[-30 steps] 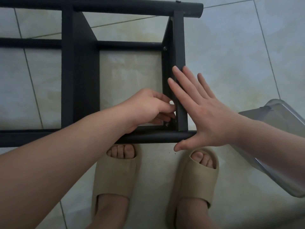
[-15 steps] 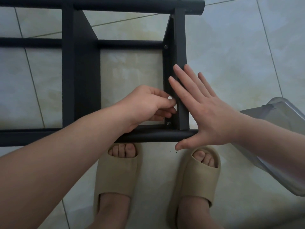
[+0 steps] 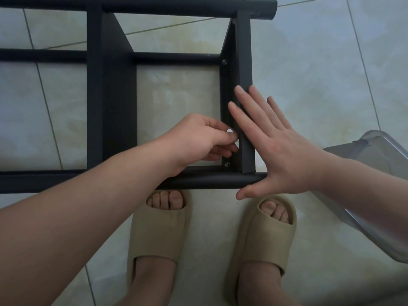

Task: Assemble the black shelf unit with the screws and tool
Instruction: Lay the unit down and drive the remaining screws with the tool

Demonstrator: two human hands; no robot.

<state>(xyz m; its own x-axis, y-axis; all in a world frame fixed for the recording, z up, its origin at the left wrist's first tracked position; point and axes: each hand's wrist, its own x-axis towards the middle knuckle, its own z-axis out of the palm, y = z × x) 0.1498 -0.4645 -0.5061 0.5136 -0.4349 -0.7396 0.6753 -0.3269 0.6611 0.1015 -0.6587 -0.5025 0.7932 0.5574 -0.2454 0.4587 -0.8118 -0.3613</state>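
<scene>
shelf frame (image 3: 110, 96) on floor (image 3: 309, 74), end bar (image 3: 244, 62) running 12–6 | left hand (image 3: 198, 140) nearer, pinches pale bit (image 3: 230, 130), kind unclear; bar's inner face touching at its 3 o'clock | right hand (image 3: 280, 151) flat, fingers straight, bracing bar's outer side

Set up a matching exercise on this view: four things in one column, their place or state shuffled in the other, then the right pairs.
Things
1. left hand
2. right hand
3. clear plastic container
4. slippers

Places or states
A. beige, on the feet just below the near tube
B. flat, fingers straight, against the outer side of the end panel
C. at the picture's right edge, partly behind a forearm
D. fingers curled, inside the frame beside the end panel

Pairs: 1-D, 2-B, 3-C, 4-A
</scene>
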